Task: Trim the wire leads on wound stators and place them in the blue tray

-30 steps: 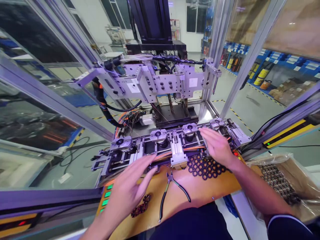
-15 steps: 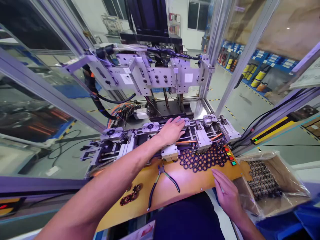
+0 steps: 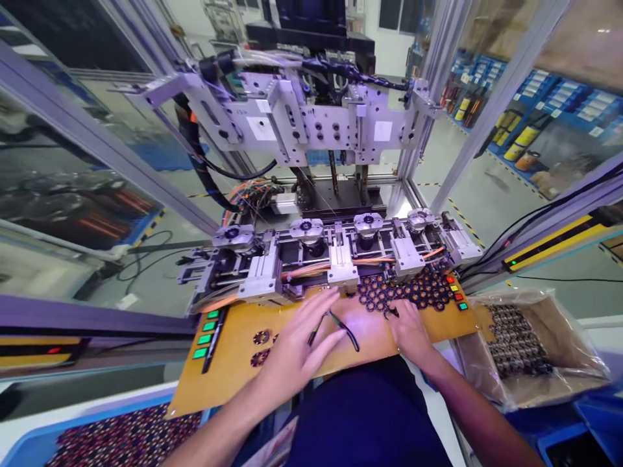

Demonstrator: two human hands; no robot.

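My left hand (image 3: 296, 347) is open, its fingers stretched out above the cutting pliers (image 3: 346, 331), whose handles partly show beneath it. My right hand (image 3: 411, 331) has its fingertips closed on a small dark ring (image 3: 390, 313) at the near edge of a group of similar black ring parts (image 3: 428, 292) on the yellow panel (image 3: 219, 383). A few loose ring parts (image 3: 261, 337) lie left of my left hand, which partly covers them. Behind the panel, a row of metal fixtures (image 3: 305, 228) carries round dark parts on top.
A machine head (image 3: 316, 126) with cables hangs behind the fixtures. Green buttons (image 3: 205, 338) line the panel's left end, coloured buttons (image 3: 456, 296) its right. A lined box (image 3: 574, 363) of parts stands at right; a blue tray (image 3: 29, 447) of ring parts sits lower left.
My left hand has come back from the fixtures to above the pliers. My right hand has moved left onto the ring parts, its fingertips closing on one. The view has shifted.
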